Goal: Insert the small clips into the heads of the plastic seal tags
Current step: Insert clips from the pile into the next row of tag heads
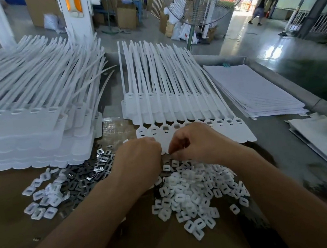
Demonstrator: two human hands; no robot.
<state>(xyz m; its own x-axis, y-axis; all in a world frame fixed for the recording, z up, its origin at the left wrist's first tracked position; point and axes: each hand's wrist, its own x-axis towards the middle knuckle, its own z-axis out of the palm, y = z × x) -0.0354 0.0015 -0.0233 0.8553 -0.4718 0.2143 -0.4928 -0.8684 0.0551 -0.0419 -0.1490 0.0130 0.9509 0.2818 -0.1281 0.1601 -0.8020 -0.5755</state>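
White seal tags (226, 131) form a row. Left hand (140, 157) and right hand (193, 141) meet over its near edge, fingers curled; grip contents cannot be determined.

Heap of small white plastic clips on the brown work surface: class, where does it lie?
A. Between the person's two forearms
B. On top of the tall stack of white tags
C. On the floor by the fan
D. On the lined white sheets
A: the heap of small white plastic clips spreads over the brown work surface between the forearms, just nearer the camera than the right hand.
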